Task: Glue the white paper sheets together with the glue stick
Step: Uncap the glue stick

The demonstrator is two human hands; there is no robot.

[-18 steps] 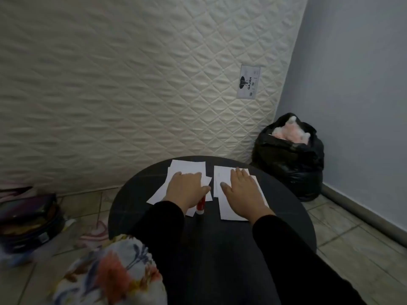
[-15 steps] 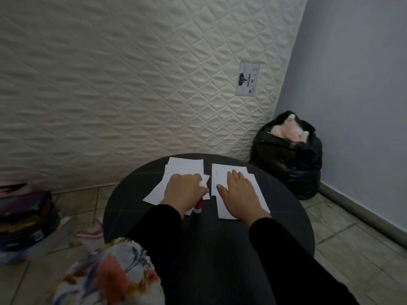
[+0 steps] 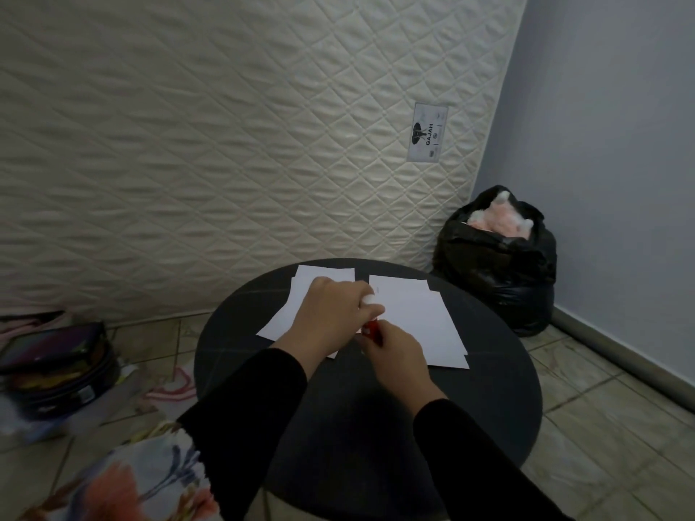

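Leaning across the upper frame: quilted mattress (image 3: 225, 144), its label (image 3: 427, 132) reading "GAJAH". Sitting right of centre: black bag (image 3: 500, 265). Lying on the round dark table (image 3: 489, 389), mid-frame: two piles of white sheets (image 3: 413, 317). Meeting between the piles: left hand (image 3: 331, 314) and right hand (image 3: 398, 355), both curling fingers round the red glue stick (image 3: 372, 329).

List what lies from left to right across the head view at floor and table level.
Dark case on the floor → left paper stack → left hand → red glue stick → right paper stack → black bag.
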